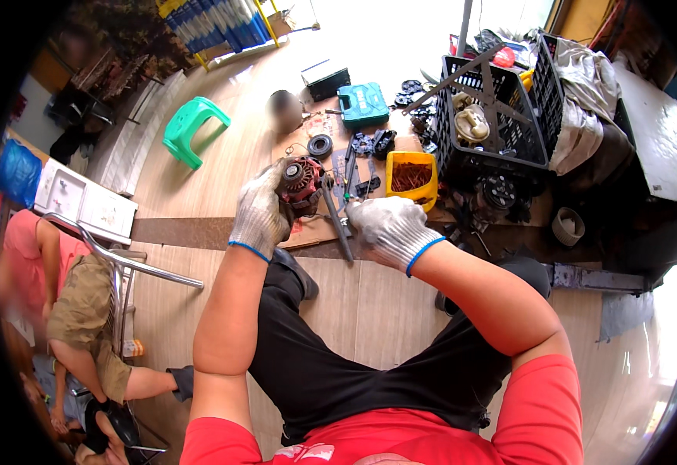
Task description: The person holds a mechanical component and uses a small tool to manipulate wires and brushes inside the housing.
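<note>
My left hand (261,205), in a pale knit glove with a blue cuff, grips a round red-and-black motor part (303,182) with metal vanes, at the centre of the view. My right hand (385,229), gloved alike, is curled to its right, on a slim item I cannot make out. A dark bar (337,221) slants down between the hands. Behind them lie a cardboard sheet (314,230), a black ring part (320,146), several black parts (364,144) and a yellow container (412,180) full of copper-coloured bits.
A teal case (363,105), black crates (492,159) with assorted items, a cloth (586,101) and a white basket (568,225) stand behind and right. A green stool (196,132) stands back left. Other people (82,310) sit at the left beside a chrome tube frame (160,273).
</note>
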`<move>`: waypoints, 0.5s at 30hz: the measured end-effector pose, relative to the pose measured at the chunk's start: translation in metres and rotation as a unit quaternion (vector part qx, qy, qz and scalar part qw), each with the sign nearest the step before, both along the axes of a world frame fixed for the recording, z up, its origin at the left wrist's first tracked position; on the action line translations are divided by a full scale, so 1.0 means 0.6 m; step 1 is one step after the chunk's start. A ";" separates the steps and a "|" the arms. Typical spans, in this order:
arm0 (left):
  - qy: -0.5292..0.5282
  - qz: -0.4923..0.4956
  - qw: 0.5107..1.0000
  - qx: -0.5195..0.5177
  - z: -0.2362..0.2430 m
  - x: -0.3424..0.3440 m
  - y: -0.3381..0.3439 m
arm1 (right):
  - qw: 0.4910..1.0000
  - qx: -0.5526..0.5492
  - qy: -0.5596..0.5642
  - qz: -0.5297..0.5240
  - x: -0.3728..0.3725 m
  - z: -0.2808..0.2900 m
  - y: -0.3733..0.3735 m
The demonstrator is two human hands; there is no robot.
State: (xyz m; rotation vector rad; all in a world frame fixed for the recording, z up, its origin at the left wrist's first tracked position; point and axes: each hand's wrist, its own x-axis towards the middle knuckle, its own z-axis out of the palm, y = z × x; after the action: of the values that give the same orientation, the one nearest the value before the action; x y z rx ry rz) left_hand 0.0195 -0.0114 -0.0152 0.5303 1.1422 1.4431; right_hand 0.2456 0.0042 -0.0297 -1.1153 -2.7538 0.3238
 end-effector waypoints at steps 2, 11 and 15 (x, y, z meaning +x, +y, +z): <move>-0.002 0.026 1.000 0.014 -0.005 -0.001 0.000 | 0.999 -0.026 0.019 -0.010 0.004 0.007 0.001; 0.038 0.060 0.996 0.046 -0.005 0.039 0.003 | 0.996 -0.031 0.085 0.018 -0.004 -0.017 -0.038; -0.050 0.051 0.997 0.037 -0.010 0.033 0.007 | 0.997 0.018 0.074 0.010 -0.004 -0.033 -0.019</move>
State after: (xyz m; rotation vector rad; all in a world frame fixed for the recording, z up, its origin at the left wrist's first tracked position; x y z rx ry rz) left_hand 0.0393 -0.0075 -0.0213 0.4521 1.0528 1.5865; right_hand 0.2435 -0.0071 -0.0497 -1.0117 -2.6328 0.3439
